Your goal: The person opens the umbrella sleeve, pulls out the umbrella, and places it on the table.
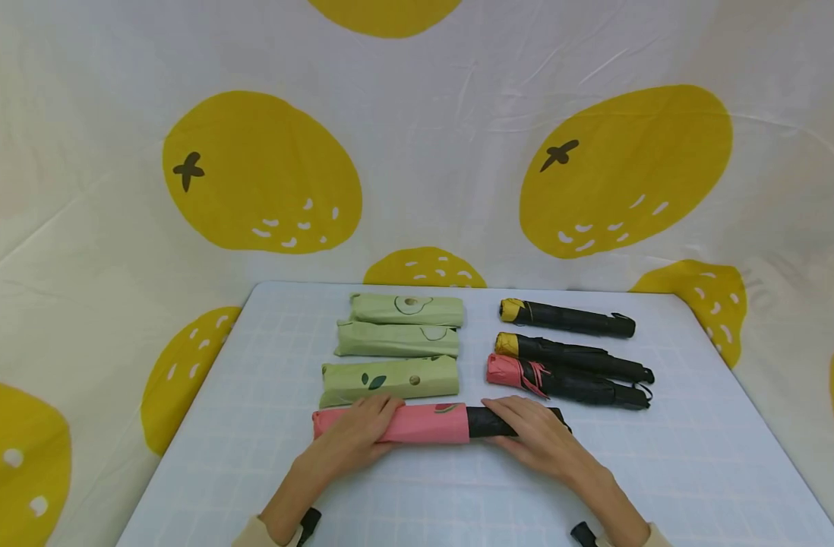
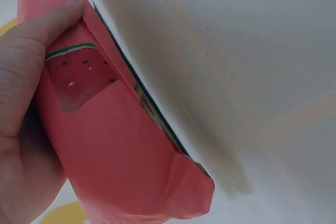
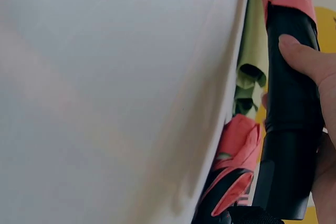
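A pink watermelon-print sleeve [image 1: 431, 425] lies crosswise near the middle of the table, with a folded black umbrella [image 1: 482, 422] sticking out of its right end. My left hand [image 1: 362, 425] grips the sleeve near its left end. In the left wrist view the thumb lies along the sleeve [image 2: 110, 145], by a printed melon slice. My right hand [image 1: 536, 433] holds the bare black part of the umbrella. The right wrist view shows that thumb on the black shaft [image 3: 291, 93], below the sleeve's edge; part of the other fingers is hidden.
Behind the sleeve, three green avocado-print sleeves [image 1: 390, 380] lie in a row. To their right are two black folded umbrellas with yellow ends [image 1: 574, 355] and one with a pink end [image 1: 581, 386]. A fruit-print cloth [image 1: 444, 167] hangs behind the table [image 1: 718, 456].
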{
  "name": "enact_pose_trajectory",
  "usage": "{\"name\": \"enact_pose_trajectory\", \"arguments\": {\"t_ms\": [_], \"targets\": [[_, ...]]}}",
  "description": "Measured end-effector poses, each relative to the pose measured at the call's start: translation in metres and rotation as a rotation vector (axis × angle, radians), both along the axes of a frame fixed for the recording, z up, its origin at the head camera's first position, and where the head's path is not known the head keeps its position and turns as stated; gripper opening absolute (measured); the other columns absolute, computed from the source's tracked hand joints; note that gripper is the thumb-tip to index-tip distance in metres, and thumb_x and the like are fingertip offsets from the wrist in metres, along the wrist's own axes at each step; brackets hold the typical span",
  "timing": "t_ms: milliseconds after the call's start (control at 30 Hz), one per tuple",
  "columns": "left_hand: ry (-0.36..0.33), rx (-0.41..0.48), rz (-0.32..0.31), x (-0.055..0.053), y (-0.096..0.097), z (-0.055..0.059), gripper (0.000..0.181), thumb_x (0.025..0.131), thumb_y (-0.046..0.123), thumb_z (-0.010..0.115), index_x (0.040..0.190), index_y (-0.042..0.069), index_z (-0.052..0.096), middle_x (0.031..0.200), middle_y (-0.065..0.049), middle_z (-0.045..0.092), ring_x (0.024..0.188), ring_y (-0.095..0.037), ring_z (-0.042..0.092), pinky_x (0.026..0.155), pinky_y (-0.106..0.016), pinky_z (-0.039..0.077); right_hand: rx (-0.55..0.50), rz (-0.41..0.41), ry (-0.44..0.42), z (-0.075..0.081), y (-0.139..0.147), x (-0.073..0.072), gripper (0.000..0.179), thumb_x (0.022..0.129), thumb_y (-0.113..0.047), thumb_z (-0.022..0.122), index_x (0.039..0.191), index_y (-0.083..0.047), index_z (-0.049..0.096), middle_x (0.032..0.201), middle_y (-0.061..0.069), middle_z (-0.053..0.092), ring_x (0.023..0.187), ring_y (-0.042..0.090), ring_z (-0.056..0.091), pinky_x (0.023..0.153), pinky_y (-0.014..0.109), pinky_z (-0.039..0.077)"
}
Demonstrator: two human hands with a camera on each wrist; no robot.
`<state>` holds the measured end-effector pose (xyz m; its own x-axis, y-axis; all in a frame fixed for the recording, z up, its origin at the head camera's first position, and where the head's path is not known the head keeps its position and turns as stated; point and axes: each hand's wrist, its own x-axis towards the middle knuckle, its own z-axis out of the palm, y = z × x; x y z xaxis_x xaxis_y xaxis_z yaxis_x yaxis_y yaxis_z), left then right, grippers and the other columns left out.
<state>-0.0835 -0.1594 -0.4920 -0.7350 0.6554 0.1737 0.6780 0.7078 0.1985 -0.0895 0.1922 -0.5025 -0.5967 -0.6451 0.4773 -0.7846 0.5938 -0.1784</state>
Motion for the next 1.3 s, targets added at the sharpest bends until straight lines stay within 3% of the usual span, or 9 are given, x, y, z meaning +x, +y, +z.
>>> {"name": "enact_pose_trajectory", "arguments": {"t_ms": [467, 700, 1100, 1300], "targets": [[0.067, 0.0, -0.004, -0.003, -0.01, -0.005, 0.047, 0.089, 0.016, 0.082, 0.128, 0.007, 0.057, 0.121, -0.007, 0.061, 0.112, -0.028, 0.061, 0.099, -0.046, 0.048, -0.002, -0.06, -0.038, 0.0, 0.03, 0.005, 0.063, 0.073, -0.022, 0.093, 0.129, -0.009, 0.068, 0.118, -0.001, 0.072, 0.107, 0.019, 0.068, 0.087, 0.051, 0.057], [0.092, 0.016, 0.002, -0.003, -0.012, -0.007, 0.046, 0.088, 0.014, 0.082, 0.126, 0.006, 0.059, 0.119, -0.009, 0.063, 0.112, -0.029, 0.061, 0.099, -0.047, 0.049, -0.011, -0.073, -0.003, 0.001, 0.046, 0.009, 0.063, 0.072, -0.021, 0.093, 0.128, -0.009, 0.069, 0.116, 0.002, 0.073, 0.103, 0.022, 0.069, 0.083, 0.047, 0.059], [0.106, 0.0, 0.021, -0.003, -0.013, -0.009, 0.044, 0.087, 0.015, 0.083, 0.122, 0.007, 0.059, 0.115, -0.008, 0.063, 0.108, -0.029, 0.062, 0.096, -0.047, 0.05, -0.003, -0.132, -0.018, 0.0, 0.069, 0.013, 0.063, 0.07, -0.021, 0.094, 0.127, -0.009, 0.07, 0.117, 0.005, 0.073, 0.104, 0.023, 0.069, 0.082, 0.046, 0.059], [0.109, -0.003, 0.025, -0.003, -0.012, -0.009, 0.042, 0.088, 0.017, 0.083, 0.121, 0.008, 0.059, 0.114, -0.008, 0.063, 0.108, -0.029, 0.062, 0.095, -0.047, 0.05, 0.01, -0.177, -0.013, 0.0, 0.082, 0.014, 0.058, 0.076, -0.025, 0.092, 0.127, -0.008, 0.071, 0.116, 0.004, 0.072, 0.101, 0.021, 0.069, 0.081, 0.044, 0.059]]}}
